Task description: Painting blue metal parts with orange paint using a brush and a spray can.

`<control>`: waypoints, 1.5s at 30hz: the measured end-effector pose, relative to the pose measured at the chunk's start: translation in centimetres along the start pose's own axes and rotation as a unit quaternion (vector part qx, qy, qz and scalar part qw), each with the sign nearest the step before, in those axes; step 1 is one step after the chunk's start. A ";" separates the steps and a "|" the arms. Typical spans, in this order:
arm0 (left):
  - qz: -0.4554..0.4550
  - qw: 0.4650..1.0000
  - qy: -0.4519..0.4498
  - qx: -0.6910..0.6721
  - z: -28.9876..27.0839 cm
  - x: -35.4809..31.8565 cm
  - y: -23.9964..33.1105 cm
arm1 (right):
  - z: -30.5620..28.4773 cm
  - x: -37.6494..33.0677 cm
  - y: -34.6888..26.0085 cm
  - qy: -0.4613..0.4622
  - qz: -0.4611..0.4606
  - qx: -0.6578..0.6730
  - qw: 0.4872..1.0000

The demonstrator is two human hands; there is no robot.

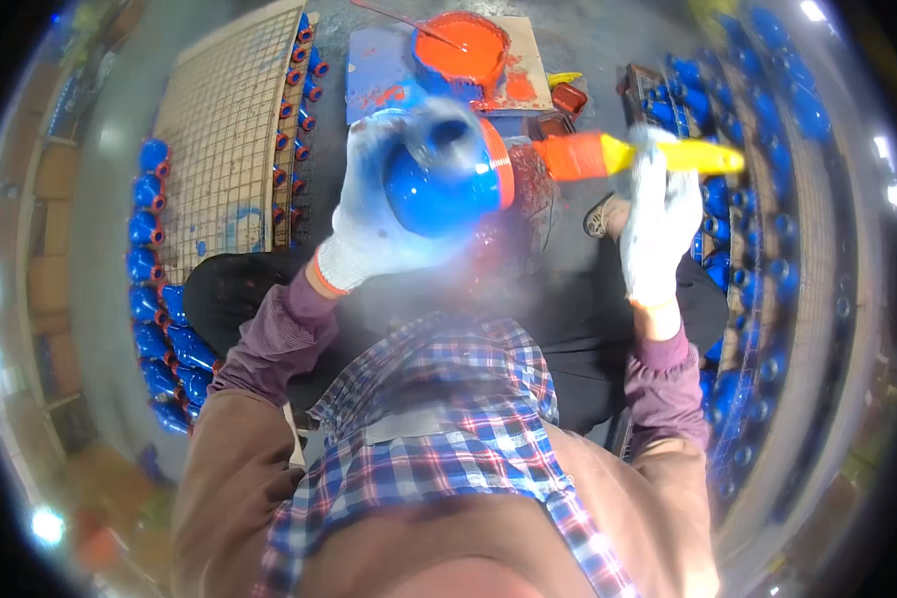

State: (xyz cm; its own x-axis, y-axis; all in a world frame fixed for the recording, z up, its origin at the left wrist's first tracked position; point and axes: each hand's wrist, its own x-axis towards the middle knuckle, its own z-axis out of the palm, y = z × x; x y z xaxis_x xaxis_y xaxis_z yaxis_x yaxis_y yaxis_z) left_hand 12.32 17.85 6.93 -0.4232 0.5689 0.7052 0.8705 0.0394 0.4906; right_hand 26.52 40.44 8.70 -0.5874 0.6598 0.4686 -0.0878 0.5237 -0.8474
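My left hand (364, 224), in a paint-stained white knit glove, is wrapped round a glossy blue hollow casting (444, 184). A dark opening shows on the casting's upper side, and its right-hand rim is orange-red. My right hand (660, 224), also gloved, grips a paintbrush (703, 156) by its yellow handle. The brush head, coated in orange paint, points left toward the orange rim, with a small gap between them. Blur softens the edges of the glove and casting on the left. Beyond my hands stands a tub of orange paint (458, 55) with a stick resting in it.
The tub sits on a paint-splashed board (523, 65) on the floor. Leaning mesh panels (224, 130) stand at the left, beside rows of blue castings (145, 264). More blue castings (683, 95) fill racks along the right. A small red container (568, 98) lies near the board.
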 end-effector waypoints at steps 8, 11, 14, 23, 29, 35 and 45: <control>0.312 0.929 -0.160 0.115 -1.5 0.0 -1.4 | 2.6 3.3 -1.1 -0.111 -0.008 0.013 0.994; 0.271 0.938 -0.195 0.093 -1.7 -0.1 -0.8 | 3.4 3.6 -1.2 -0.145 -0.066 -0.021 0.987; 0.330 0.919 -0.190 0.100 -1.5 0.3 -0.7 | 3.6 3.6 -1.6 -0.181 -0.067 -0.028 0.981; 0.182 0.966 -0.183 -0.006 -0.6 -0.3 -1.2 | 1.8 0.9 -2.6 -0.140 -0.194 -0.032 0.970; -0.280 0.959 0.019 -0.047 3.5 -3.6 1.7 | 0.8 -3.2 -1.7 -0.132 -0.201 -0.061 0.969; -0.581 0.591 0.161 -0.537 4.9 -3.6 0.5 | 1.2 -5.2 0.9 -0.165 -0.239 -0.048 0.955; -0.514 0.578 0.064 -0.630 3.1 -2.1 -1.3 | -0.9 -3.5 2.3 -0.273 -0.341 -0.115 0.892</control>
State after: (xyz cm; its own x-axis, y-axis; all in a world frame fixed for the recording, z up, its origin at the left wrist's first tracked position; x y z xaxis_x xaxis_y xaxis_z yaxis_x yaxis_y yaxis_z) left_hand 12.87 19.16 3.23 -0.6402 0.7079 -0.2982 -0.6979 -0.3737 0.6110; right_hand 29.07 39.85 5.34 -0.7703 -0.1830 0.6108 -0.4445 0.8410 -0.3086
